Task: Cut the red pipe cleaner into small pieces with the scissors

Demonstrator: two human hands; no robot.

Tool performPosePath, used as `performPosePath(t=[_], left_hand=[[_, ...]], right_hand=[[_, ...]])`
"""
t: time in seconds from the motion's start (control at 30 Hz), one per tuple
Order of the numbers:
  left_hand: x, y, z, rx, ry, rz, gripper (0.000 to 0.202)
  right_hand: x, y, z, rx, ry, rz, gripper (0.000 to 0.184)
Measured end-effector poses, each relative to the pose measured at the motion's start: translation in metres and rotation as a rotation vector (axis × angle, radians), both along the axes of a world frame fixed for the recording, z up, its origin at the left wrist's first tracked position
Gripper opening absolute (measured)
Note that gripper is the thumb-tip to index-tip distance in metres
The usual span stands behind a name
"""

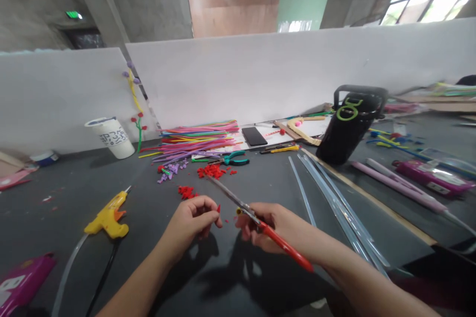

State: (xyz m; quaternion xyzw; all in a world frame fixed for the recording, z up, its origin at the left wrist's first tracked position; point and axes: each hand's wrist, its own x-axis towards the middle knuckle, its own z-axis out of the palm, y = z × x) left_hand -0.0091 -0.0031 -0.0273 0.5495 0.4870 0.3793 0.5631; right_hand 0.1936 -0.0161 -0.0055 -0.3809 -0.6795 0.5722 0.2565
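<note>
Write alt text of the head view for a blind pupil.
A person's right hand holds red-handled scissors while the left hand pinches a small red piece above a dark table. Beyond lie red bits, purple bits and colourful strips.

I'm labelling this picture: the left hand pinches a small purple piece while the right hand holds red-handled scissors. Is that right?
Not quite: the small piece is red, not purple, as the head view shows. The left hand does pinch it, while the right hand holds red-handled scissors.
</note>
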Motion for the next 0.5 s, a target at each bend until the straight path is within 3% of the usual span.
performPosePath(t=[0.13, 0.2, 0.3, 0.5], left_hand=[[0.002, -0.002, -0.001, -0.046, -0.021, -0.055, 0.011], [0.003, -0.002, 0.000, -0.046, -0.030, -0.069, 0.011], [0.003, -0.003, -0.001, -0.049, -0.028, -0.084, 0.013], [0.003, -0.004, -0.004, -0.072, 0.041, -0.084, 0.018]], right_hand=[[-0.022, 0.005, -0.004, 0.019, 0.007, -0.216, 0.007], [-0.032, 0.009, -0.006, -0.061, 0.034, -0.302, 0.015], [-0.042, 0.012, -0.008, -0.132, 0.063, -0.306, 0.014], [-0.044, 0.018, -0.012, -0.107, 0.091, -0.312, 0.007]])
